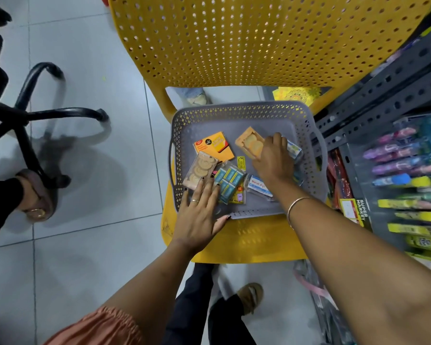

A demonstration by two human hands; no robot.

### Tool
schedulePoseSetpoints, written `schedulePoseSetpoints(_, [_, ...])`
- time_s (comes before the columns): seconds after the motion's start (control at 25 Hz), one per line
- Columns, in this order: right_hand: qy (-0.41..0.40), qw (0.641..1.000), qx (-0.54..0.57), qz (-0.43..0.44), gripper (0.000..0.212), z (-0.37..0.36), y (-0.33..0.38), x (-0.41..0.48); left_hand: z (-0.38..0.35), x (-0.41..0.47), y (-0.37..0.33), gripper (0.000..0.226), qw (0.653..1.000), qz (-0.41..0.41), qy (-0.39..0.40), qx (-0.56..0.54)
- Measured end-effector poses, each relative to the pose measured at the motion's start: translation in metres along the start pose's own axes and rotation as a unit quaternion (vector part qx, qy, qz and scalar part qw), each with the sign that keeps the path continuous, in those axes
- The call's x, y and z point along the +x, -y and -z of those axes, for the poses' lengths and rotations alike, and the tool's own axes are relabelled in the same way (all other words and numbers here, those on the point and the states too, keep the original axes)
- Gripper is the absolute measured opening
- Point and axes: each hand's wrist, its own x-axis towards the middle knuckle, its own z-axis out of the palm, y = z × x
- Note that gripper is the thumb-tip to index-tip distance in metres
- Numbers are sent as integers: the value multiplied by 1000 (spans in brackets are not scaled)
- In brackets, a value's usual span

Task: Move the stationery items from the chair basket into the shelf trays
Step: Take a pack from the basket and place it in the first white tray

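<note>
A grey perforated basket (237,113) stands on a yellow chair seat (246,242). Inside lie an orange sticky-note pad (214,146), a clear pack of tan tape rolls (200,173), a pack of blue staple boxes (229,184), a white "Maruti" box (259,186) and an orange card of tape rolls (250,143). My left hand (199,215) lies flat over the basket's near-left corner, fingertips touching the clear tape pack and staple pack. My right hand (274,158) is inside the basket, fingers curled down on the orange card and a small blue-white box (294,148).
A dark metal shelf (383,90) on the right holds trays of pens and yellow markers (408,202). The chair's perforated yellow backrest (259,38) rises beyond the basket. A black office chair base (35,115) and another person's sandalled foot (35,195) are at left.
</note>
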Motion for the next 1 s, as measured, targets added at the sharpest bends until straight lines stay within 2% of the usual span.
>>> schedulePoseSetpoints(0.24, [-66, 997, 40, 18, 43, 86, 1, -19, 43, 3, -12, 76, 999, 17, -13, -24])
schedulePoseSetpoints(0.4, [-107, 992, 39, 51, 45, 183, -1, -38, 122, 40, -41, 80, 998, -36, -58, -1])
schedulePoseSetpoints(0.56, [-175, 983, 21, 53, 46, 290, -9, -67, 215, 88, -87, 81, 986, -87, -144, 2])
schedulePoseSetpoints(0.8, [-276, 959, 68, -18, 47, 412, -49, -124, 302, 110, -179, 77, 950, -229, -214, 5])
schedulePoseSetpoints(1.0, [-321, 936, 57, -134, 42, 473, -125, -175, 352, 111, -281, 80, 908, -353, -224, 0])
